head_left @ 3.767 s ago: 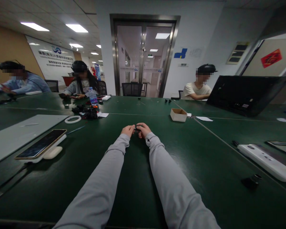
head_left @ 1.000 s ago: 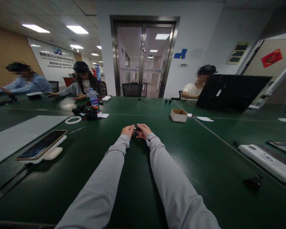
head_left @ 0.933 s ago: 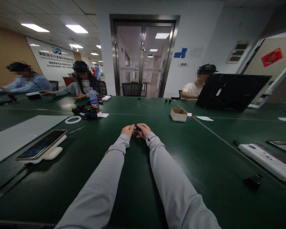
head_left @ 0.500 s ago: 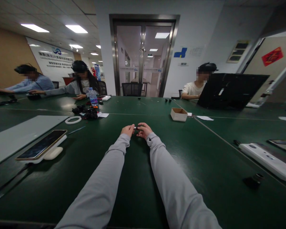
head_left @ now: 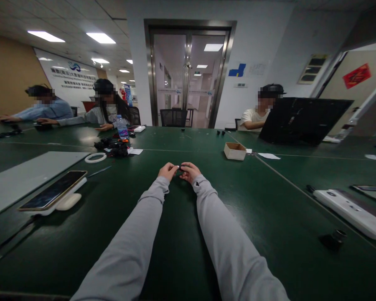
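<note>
Both of my arms reach forward over the green table (head_left: 181,217), in grey sleeves. My left hand (head_left: 167,171) is closed, thumb and fingers pinched at the silvery end of a small dark object (head_left: 179,167). From the other side, my right hand (head_left: 191,171) grips the dark part of the same object with bent fingers. The fingertips of the two hands nearly meet around it. Most of the object is hidden by my fingers, and it is too small to tell its kind.
An open cardboard box (head_left: 235,151) sits beyond my right hand. To the left lie a phone (head_left: 54,190) on a stand, a white ring (head_left: 95,158) and black gear (head_left: 113,147) beside a water bottle (head_left: 122,127). A white device (head_left: 351,211) and a dark cylinder (head_left: 336,238) are at right. Several people sit across.
My left hand has shifted slightly, and less of the silvery end shows between the hands. My right hand stays almost in place.
</note>
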Available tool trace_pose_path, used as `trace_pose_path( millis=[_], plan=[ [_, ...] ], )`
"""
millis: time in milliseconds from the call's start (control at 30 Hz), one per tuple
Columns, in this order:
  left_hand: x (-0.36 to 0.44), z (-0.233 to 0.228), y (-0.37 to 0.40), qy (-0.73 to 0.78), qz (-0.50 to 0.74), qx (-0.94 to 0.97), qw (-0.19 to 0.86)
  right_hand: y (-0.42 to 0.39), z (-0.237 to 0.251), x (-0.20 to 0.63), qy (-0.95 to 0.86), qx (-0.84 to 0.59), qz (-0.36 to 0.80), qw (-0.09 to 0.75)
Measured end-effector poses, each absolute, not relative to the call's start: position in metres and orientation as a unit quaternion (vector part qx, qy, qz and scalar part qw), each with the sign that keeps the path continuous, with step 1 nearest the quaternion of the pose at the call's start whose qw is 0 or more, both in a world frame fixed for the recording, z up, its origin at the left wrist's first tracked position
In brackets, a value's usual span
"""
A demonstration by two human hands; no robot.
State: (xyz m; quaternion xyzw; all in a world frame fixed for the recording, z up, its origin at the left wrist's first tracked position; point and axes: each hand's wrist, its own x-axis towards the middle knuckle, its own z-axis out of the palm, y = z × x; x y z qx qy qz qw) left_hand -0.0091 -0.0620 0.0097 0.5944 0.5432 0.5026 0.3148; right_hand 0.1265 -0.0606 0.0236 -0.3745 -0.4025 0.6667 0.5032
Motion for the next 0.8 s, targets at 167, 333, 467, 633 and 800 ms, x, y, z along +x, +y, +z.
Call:
trace_pose_path(
  millis=[167,333,467,633,800],
  plan=[
    [-0.0069,0.0078,-0.0607,0.515,0.550,0.557,0.350,-0.0599,0.0230,0.1260,-0.405,-0.382,0.664,0.499],
    [-0.0091,0.0076,-0.0580,0.514,0.566,0.547,0.343,-0.0599,0.0228,0.1252,-0.409,-0.382,0.662,0.498],
    [-0.0089,0.0102,-0.0581,0.506,0.561,0.545,0.364,-0.0606,0.0234,0.1255,-0.409,-0.382,0.662,0.500],
    [-0.0087,0.0107,-0.0588,0.516,0.546,0.544,0.375,-0.0606,0.0225,0.1258,-0.405,-0.378,0.663,0.504],
    [-0.0089,0.0082,-0.0571,0.507,0.537,0.565,0.368,-0.0592,0.0209,0.1256,-0.407,-0.381,0.660,0.503]
  ],
)
